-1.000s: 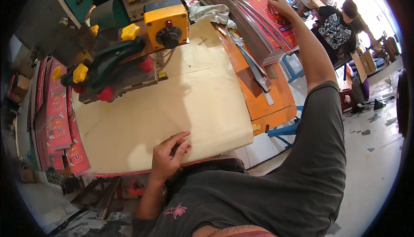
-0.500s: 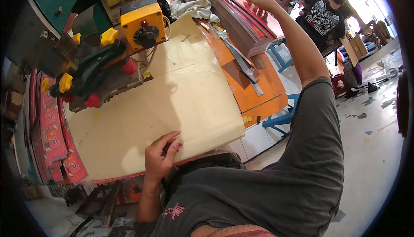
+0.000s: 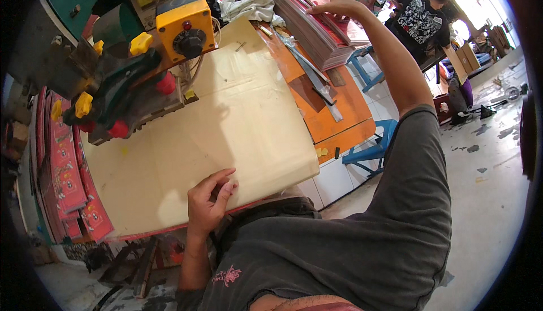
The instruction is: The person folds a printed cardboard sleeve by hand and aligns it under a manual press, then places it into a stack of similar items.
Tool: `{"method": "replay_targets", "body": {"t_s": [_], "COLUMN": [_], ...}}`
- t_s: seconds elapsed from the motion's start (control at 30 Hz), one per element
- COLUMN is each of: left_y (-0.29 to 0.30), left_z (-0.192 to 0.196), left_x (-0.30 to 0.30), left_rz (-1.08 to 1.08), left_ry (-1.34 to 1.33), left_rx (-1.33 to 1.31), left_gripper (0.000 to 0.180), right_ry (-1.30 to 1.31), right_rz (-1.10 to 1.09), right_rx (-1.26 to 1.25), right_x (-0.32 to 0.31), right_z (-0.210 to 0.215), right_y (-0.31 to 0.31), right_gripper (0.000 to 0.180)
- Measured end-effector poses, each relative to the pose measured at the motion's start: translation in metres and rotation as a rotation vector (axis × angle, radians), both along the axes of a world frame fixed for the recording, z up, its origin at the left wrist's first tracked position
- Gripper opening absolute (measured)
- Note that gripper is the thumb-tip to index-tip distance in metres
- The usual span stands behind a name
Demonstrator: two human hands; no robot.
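My left hand [image 3: 207, 203] is at the near edge of the cream-coloured sheet [image 3: 254, 141] covering the work table. Its index finger is stretched out over the sheet, apart from the thumb, and the other fingers curl loosely; nothing shows in the grip. My right arm reaches far out to the right. At its end my right hand [image 3: 339, 6] has its fingers spread over a tall stack of red-topped flat sheets [image 3: 305, 28]. Whether it touches the top sheet cannot be told. No object is visible in that hand.
A machine with a yellow control box [image 3: 186, 31] and yellow knobs overhangs the table's left. Red printed sheets [image 3: 68, 181] lie along the left edge. An orange table [image 3: 339, 135] carries metal strips [image 3: 317, 82] and a cloth [image 3: 249, 10]. Blue stools [image 3: 370, 151] stand beyond; another person [image 3: 421, 19] sits farther back.
My right hand has shifted slightly left over the red stack, and its fingers have straightened. The left hand stays almost in place.
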State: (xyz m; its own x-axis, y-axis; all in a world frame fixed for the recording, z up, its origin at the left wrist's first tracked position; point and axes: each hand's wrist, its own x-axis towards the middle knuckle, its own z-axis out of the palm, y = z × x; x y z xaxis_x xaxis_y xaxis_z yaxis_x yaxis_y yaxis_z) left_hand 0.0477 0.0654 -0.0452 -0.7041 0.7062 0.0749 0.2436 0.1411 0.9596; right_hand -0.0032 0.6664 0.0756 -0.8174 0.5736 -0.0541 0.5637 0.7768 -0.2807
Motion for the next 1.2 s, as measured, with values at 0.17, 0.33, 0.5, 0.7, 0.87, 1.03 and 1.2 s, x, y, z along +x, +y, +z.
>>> {"method": "replay_targets", "body": {"t_s": [0.17, 0.33, 0.5, 0.7, 0.87, 1.03, 1.2], "left_y": [0.001, 0.000, 0.000, 0.002, 0.002, 0.001, -0.001], "left_z": [0.002, -0.002, 0.002, -0.003, -0.002, -0.001, -0.003], "left_x": [-0.001, -0.001, 0.000, 0.001, 0.000, -0.001, -0.002], "left_rz": [-0.013, -0.011, -0.006, 0.007, 0.001, -0.005, -0.016], "left_ry": [-0.015, -0.018, 0.023, 0.006, 0.017, 0.015, 0.008], "left_rx": [0.001, 0.015, -0.007, -0.001, -0.013, 0.003, -0.003], "left_gripper": [0.026, 0.026, 0.025, 0.025, 0.026, 0.026, 0.026], "right_ry": [0.055, 0.089, 0.119, 0.121, 0.161, 0.146, 0.130], "right_rz": [0.045, 0.044, 0.054, 0.037, 0.026, -0.006, 0.028], "right_rx": [0.170, 0.211, 0.290, 0.356, 0.314, 0.293, 0.220], "right_x": [-0.005, -0.002, -0.010, -0.026, -0.038, -0.041, -0.031], "right_z": [-0.010, -0.011, -0.011, -0.023, -0.025, -0.023, -0.017], "right_y": [0.002, -0.010, -0.024, -0.017, -0.021, -0.024, -0.020], "right_gripper": [0.143, 0.138, 0.129, 0.119, 0.119, 0.129, 0.141]}}
